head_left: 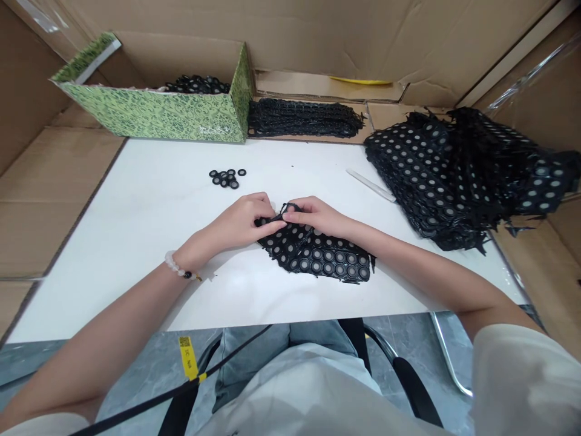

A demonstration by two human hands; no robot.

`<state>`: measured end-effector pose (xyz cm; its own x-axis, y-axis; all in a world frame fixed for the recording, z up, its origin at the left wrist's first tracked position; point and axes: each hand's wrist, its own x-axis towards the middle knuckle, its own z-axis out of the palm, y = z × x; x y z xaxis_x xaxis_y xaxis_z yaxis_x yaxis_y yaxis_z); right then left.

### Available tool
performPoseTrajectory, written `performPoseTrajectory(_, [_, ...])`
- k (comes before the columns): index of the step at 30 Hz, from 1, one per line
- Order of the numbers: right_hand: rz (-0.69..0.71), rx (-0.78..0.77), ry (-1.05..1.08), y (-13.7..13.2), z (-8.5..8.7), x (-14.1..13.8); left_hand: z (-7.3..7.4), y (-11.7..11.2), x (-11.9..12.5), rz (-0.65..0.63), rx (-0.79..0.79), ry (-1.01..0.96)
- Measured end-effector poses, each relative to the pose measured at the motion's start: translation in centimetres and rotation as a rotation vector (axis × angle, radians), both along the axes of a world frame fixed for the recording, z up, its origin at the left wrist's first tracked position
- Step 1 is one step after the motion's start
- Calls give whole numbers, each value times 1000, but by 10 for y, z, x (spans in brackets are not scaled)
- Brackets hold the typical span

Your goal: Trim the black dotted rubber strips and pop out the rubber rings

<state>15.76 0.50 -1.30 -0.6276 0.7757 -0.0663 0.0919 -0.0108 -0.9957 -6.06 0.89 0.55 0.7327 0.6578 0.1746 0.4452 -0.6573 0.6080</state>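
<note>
A black rubber sheet (333, 257) moulded with rows of small rings, their centres pale, lies on the white table. Its upper left corner is bent up between my two hands. My left hand (249, 221) pinches that corner from the left, thumb stretched along its edge. From the right, my right hand (318, 215) grips the same corner between thumb and fingers. Whether a single ring sits between the fingertips is too small to tell. A small group of loose black rings (224, 178) rests on the table beyond my left hand.
A green patterned box (158, 112) holding black rings stands at the back left. Beside it lies a stack of black strips (306, 118). At the right is a large pile of ring sheets (422, 175), with a white stick (370, 184) near it. Cardboard walls (345, 36) surround the table (149, 188).
</note>
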Motion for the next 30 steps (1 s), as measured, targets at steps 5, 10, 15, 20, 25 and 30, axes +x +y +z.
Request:
performPoseTrajectory(5, [-21, -18, -20, 2, -3, 1, 6, 4, -5, 72, 12, 53])
performPoseTrajectory(10, [10, 4, -23, 3, -4, 2, 10, 4, -6, 97, 44, 70])
performPoseTrajectory(15, [56, 80, 9, 3, -3, 1, 13, 3, -3, -29, 88, 140])
performPoseTrajectory(20, [107, 104, -39, 4, -4, 3, 13, 1, -1, -56, 104, 173])
performPoseTrajectory(25, [115, 148, -90, 3, -5, 3, 13, -6, 3, -8, 128, 222])
performPoseTrajectory(30, [73, 195, -146, 0, -5, 1, 13, -10, 7, 34, 213, 321])
